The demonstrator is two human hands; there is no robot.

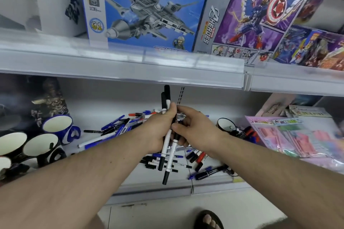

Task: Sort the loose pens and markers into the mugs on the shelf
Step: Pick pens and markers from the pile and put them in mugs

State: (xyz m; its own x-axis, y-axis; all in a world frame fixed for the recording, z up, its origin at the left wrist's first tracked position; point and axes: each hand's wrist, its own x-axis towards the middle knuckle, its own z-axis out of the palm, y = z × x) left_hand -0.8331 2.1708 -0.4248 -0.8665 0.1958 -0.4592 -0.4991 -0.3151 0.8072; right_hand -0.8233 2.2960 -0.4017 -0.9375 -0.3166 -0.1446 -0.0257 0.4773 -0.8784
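Observation:
My left hand [160,132] grips a bundle of white markers with black caps [168,147], held upright above the lower shelf. My right hand [193,128] meets it from the right, fingers curled round the same bundle. Beneath them, several loose pens and markers [119,126] in blue, black and red lie scattered on the shelf [104,108]. A blue mug [59,126] and black mugs [42,147] with white insides stand at the left. Another black mug [226,123] stands at the right.
The upper shelf's edge [130,67] hangs just above the marker tips, carrying toy building-block boxes [149,9]. Pink packaged toys [294,135] lie at the right of the lower shelf. A dark figurine [50,98] stands behind the mugs. A sandalled foot [210,219] shows on the floor.

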